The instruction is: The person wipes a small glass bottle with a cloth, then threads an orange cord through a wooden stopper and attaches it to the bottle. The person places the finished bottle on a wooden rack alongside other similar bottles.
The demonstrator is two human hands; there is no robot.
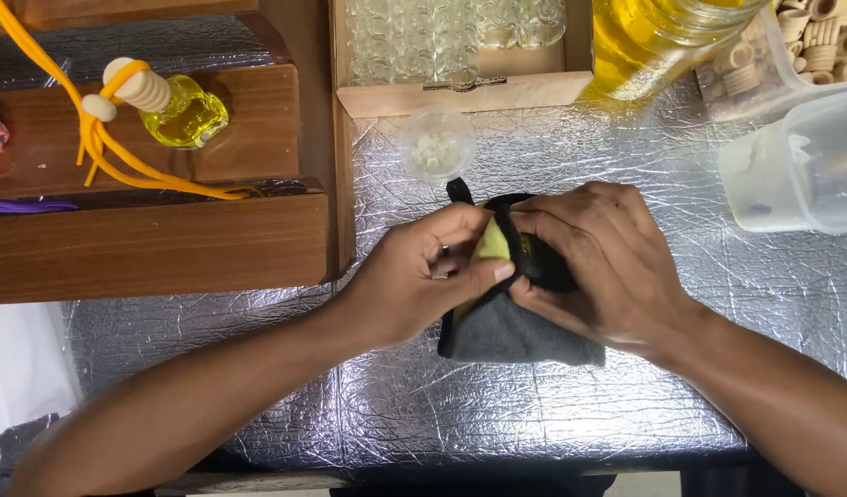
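Both grips are closed on the grey cloth point(520, 336): my left hand point(423, 276) pinches its yellow-green inner face with the thumb, while my right hand point(598, 267) cups the bundled top, so whatever is wrapped inside stays hidden. It sits low over the silver foil surface point(644, 166), dark grey, black-edged, with a black loop sticking up.

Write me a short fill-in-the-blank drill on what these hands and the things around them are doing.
1. Both hands, the left hand and right hand, grip a grey ____ with black edging.
2. The small bottle of yellow liquid lies on a ____ tray.
3. The cord tied to that bottle is ____.
4. The table cover is crinkled ____ foil.

Missing words: cloth; wooden; orange; silver
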